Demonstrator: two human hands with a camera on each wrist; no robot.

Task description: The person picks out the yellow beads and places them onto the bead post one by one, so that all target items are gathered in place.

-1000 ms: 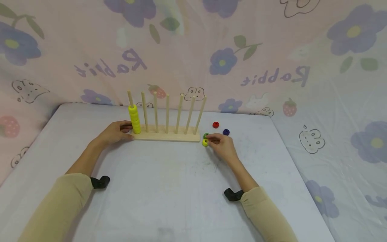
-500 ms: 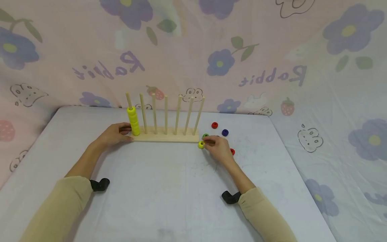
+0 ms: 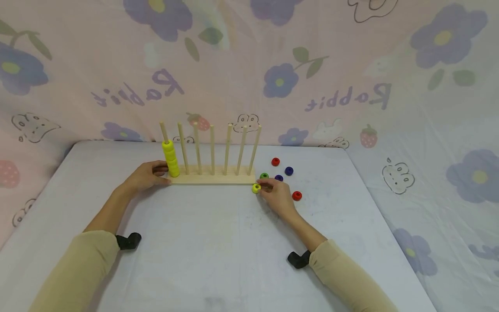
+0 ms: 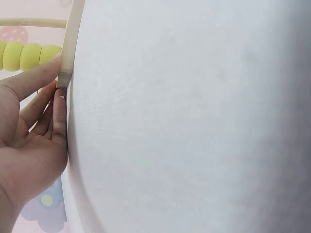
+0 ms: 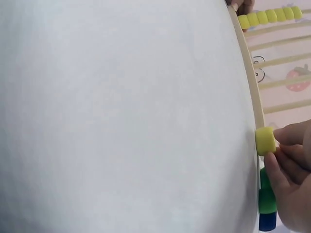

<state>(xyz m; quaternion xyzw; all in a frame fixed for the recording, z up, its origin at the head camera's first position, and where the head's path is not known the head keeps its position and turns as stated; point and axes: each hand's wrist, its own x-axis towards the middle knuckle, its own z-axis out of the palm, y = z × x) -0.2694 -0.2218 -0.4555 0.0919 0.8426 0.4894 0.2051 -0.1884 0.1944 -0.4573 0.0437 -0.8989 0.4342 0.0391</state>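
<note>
A wooden peg rack with a row of upright pegs stands near the back of the table. Its leftmost peg carries a stack of yellow beads. My left hand grips the rack's left end; the left wrist view has the thumb on the front of the base and fingers behind the end. At the rack's right front corner, my right hand pinches a loose yellow bead between thumb and fingertips, low at the tabletop. A green bead lies just behind those fingers.
Right of the rack lie two red beads, one farther back and one beside my right hand, and two dark blue beads. A patterned cloth rises behind the table's back edge.
My right hand has shifted left and slightly nearer with the yellow bead, up to the rack's corner. A red and a blue bead now show from behind it. The left hand keeps its hold.
</note>
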